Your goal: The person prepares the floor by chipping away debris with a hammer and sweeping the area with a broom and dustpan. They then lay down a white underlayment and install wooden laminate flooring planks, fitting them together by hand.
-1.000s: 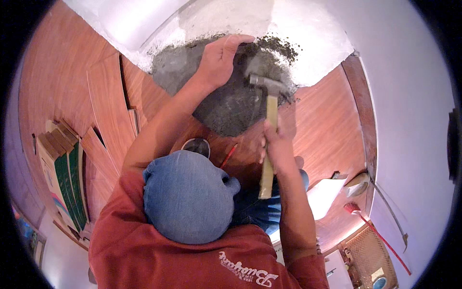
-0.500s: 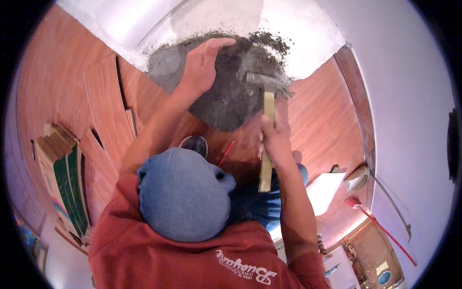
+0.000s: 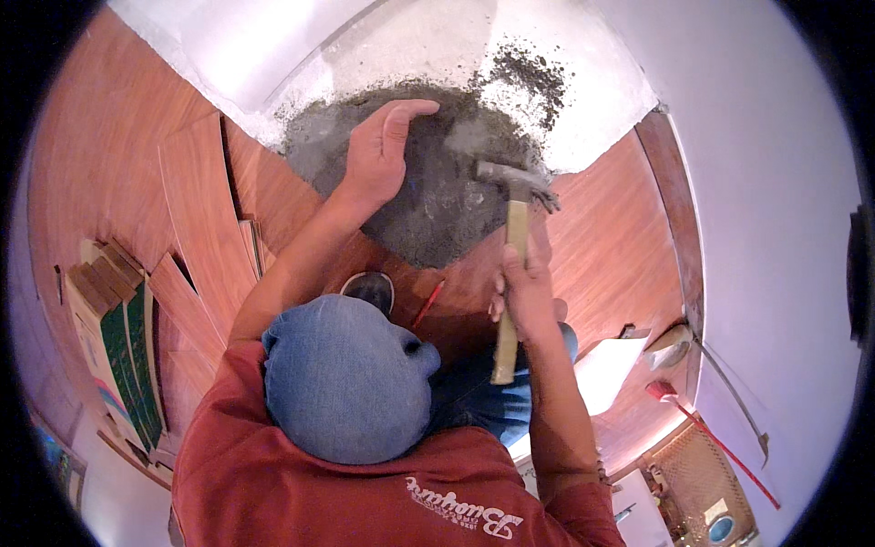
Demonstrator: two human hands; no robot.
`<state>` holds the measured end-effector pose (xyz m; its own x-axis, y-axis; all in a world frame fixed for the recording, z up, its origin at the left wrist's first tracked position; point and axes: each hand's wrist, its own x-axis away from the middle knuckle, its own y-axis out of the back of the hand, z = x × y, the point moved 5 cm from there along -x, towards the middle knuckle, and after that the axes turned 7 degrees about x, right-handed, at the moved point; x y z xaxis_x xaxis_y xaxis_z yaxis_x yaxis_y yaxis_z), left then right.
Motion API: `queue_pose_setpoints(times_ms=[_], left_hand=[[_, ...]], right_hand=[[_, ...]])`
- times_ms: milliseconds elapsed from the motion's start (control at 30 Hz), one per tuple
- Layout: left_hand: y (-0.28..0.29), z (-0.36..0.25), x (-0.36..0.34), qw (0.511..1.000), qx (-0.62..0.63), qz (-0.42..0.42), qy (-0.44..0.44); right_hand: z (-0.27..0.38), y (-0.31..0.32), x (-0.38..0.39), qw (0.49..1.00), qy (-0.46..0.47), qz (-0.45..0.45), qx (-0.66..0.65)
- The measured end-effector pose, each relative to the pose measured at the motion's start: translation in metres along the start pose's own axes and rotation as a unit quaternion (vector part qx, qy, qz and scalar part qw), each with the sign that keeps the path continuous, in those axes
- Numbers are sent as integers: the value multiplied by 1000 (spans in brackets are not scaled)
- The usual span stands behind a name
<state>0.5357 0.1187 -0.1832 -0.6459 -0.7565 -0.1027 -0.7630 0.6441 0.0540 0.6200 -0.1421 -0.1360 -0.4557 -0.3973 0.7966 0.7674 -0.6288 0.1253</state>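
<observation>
My left hand [image 3: 375, 157] reaches over a dark grey patch of bare floor [image 3: 428, 219], its fingers stretched out to the right; I see nothing held in it. In my right hand [image 3: 529, 296] is a claw hammer [image 3: 517, 219] with a pale yellowish handle, gripped around the middle. The metal head hangs over the right side of the grey patch, near its border with the wood-look planks. Dark crumbs [image 3: 533, 80] lie scattered on the whitish floor beyond the patch.
Loose planks [image 3: 196, 196] lie at the left beside a stack of boxes [image 3: 114, 337]. A red pencil [image 3: 428, 304] rests near my dark shoe [image 3: 371, 292]. On the right are a white sheet [image 3: 611, 369], a red-handled brush [image 3: 665, 392] and a wall [image 3: 766, 228].
The whole view has shifted slightly, so the floor sits lower in it. The dark crumbs are more spread out, farther up and right from the patch. My right hand keeps hold of the hammer.
</observation>
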Motion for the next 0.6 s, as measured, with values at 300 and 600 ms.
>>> queue_pose_setpoints(times_ms=[300, 600], left_hand=[[6, 1, 5, 997, -31, 4, 70], [-11, -4, 5, 994, -57, 94, 27]], right_hand=[[67, 9, -48, 998, 11, -40, -37], [26, 2, -35, 999, 19, -28, -6]])
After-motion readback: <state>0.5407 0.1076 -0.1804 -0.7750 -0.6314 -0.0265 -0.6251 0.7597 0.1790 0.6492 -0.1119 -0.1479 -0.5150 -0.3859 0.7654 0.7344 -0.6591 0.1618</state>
